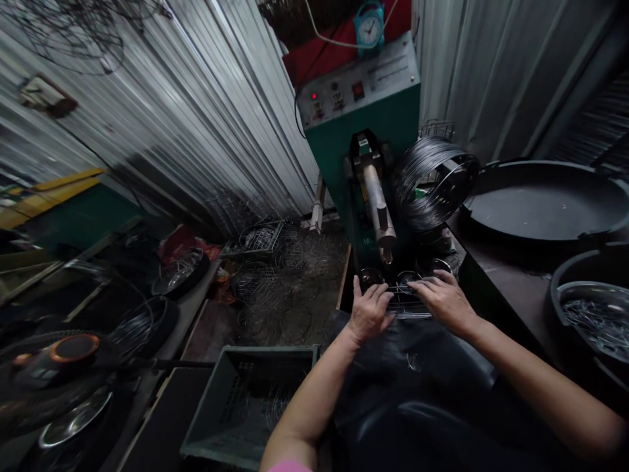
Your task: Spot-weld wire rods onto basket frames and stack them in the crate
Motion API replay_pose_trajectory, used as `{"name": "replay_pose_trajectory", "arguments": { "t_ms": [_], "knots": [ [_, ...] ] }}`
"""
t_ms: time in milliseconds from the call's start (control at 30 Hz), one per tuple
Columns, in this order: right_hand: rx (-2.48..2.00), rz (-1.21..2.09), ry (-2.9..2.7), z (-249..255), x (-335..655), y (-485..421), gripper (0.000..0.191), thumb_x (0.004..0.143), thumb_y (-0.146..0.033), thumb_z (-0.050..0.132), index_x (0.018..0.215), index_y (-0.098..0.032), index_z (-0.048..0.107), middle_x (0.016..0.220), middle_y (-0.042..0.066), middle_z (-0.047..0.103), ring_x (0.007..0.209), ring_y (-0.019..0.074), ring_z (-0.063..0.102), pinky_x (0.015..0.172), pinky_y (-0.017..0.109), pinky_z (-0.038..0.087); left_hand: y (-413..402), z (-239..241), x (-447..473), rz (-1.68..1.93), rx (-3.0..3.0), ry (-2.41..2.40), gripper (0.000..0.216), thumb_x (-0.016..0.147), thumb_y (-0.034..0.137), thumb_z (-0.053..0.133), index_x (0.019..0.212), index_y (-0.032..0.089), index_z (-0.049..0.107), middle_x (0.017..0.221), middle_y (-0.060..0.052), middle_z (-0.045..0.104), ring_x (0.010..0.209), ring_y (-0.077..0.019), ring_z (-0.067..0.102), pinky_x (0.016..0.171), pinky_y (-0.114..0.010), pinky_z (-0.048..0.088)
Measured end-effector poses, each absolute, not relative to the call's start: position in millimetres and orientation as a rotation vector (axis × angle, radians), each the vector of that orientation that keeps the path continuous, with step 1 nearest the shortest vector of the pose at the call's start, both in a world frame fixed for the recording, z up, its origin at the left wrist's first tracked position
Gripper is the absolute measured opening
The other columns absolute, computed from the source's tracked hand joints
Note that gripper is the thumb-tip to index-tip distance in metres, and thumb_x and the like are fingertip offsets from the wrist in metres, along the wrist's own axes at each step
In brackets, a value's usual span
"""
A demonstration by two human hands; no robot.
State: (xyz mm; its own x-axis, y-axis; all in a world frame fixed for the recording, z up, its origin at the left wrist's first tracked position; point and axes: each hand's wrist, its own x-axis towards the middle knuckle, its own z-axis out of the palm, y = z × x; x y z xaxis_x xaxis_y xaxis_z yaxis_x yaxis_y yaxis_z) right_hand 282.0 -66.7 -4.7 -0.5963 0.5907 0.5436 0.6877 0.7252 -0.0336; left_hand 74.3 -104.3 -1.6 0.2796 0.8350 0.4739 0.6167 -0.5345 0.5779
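A small wire frame point(409, 315) made of thin parallel metal rods lies low between my two hands, just above the dark apron point(432, 373). My left hand point(371, 308) grips its left end, fingers pinched near the top rod and the thumb side raised. On the other end my right hand point(442, 298) pinches the same top rod with its fingertips. Directly beyond the frame, the machine's metal electrode arm point(379, 204) points down toward it. Parts of the rods are hidden under my fingers.
A green machine point(324, 144) with a lit red lamp and a blue clock point(369, 29) stands ahead. Right of it are a wire coil point(435, 180), a wide black pan point(545, 200) and a bowl of wire pieces point(597, 314). A green crate point(201, 419) sits at my lower left.
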Motion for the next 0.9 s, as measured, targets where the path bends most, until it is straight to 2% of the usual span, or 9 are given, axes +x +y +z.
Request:
{"name": "replay_pose_trajectory", "arguments": {
  "t_ms": [300, 600, 900],
  "knots": [
    [-0.98, -0.18, -2.418, -4.7, 280.2, -39.1, 0.026, 0.089, -0.019, 0.042, 0.106, -0.02, 0.061, 0.091, 0.006, 0.07, 0.084, 0.0187, 0.059, 0.092, 0.04, 0.027, -80.3, -0.6, 67.0, 1.139, 2.343, 1.284, 0.038, 0.063, 0.03, 0.07, 0.099, 0.022, 0.063, 0.109, -0.012, 0.064, 0.104, -0.0288, 0.057, 0.107, -0.057, 0.004],
    [-1.027, -0.132, -2.43, -5.0, 273.8, -6.6, 0.027, 0.09, -0.021, 0.04, 0.106, -0.02, 0.062, 0.089, 0.006, 0.069, 0.083, 0.0177, 0.06, 0.093, 0.038, 0.026, -43.4, 0.6, 51.7, 0.72, 2.899, 1.366, 0.043, 0.076, 0.04, 0.057, 0.111, 0.016, 0.056, 0.115, -0.012, 0.06, 0.108, -0.0254, 0.054, 0.107, -0.06, 0.001],
    [-1.053, -0.125, -2.406, -3.0, 271.0, -1.7, 0.027, 0.09, -0.021, 0.04, 0.106, -0.02, 0.062, 0.091, 0.006, 0.069, 0.084, 0.018, 0.059, 0.094, 0.038, 0.024, -38.3, 2.2, 50.8, 0.761, 2.91, 1.395, 0.04, 0.078, 0.037, 0.056, 0.112, 0.015, 0.056, 0.117, -0.014, 0.059, 0.109, -0.0263, 0.053, 0.107, -0.06, 0.004]
  ]
}}
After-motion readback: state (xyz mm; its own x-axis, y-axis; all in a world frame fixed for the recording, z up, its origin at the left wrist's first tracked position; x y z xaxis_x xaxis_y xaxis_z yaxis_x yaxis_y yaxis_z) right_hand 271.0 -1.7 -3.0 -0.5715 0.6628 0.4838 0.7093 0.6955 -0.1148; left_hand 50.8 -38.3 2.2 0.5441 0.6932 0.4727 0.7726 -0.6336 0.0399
